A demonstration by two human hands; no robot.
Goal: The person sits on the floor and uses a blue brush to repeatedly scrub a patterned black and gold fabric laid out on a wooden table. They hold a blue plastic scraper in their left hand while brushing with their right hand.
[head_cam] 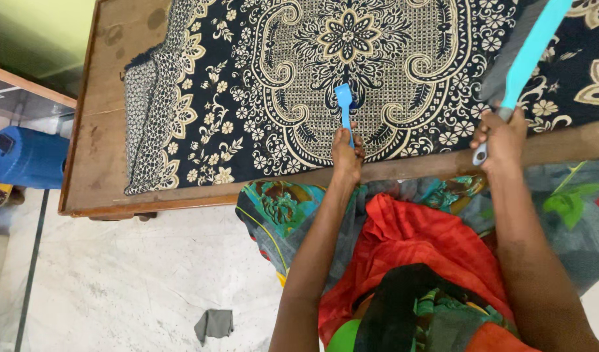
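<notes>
My left hand (346,154) grips a small blue tool (344,103) with a flat square head, its tip resting on the dark blue and cream patterned cloth (260,78) near the front edge of the wooden platform (110,150). My right hand (501,138) is closed around the handle of a long light-blue stick (531,49) that slants up and away to the top right over the cloth. A silver end of the handle pokes out below that fist.
The cloth's left edge is folded back, leaving bare wood at the platform's left side. A blue plastic container (25,156) stands on the floor to the left. A grey scrap (214,323) lies on the pale stone floor (130,280).
</notes>
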